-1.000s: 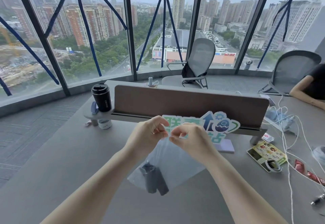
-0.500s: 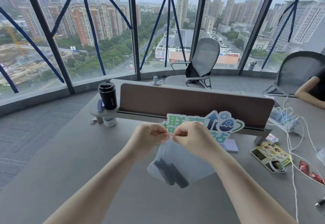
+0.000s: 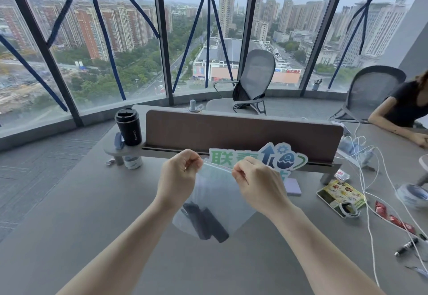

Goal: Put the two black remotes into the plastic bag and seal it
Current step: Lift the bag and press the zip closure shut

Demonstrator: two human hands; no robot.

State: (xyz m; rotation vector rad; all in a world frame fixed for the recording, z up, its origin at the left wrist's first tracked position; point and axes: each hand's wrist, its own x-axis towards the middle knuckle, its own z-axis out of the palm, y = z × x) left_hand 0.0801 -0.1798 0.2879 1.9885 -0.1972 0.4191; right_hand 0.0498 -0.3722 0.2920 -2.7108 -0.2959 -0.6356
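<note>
Head view: both hands [image 3: 178,178] [image 3: 257,182] pinch the plastic bag [image 3: 215,192] top edge above the table [image 3: 92,213]

Open surface near and to the left; clutter to the right and behind.

The grey surface [image 3: 69,213] lies bare on the left and toward the viewer, giving a hand free passage there. Straight ahead, the brown divider panel [image 3: 243,130] with its shelf blocks the far side; a black cup [image 3: 128,126] stands on the shelf's left end, and a green-and-blue sign [image 3: 261,158] stands before the panel. The plastic bag [image 3: 215,199] hangs between both hands over the middle. To the right, white cables [image 3: 370,192], a printed packet [image 3: 339,196], red sachets [image 3: 393,218] and a small black torch [image 3: 406,246] crowd the surface.
</note>
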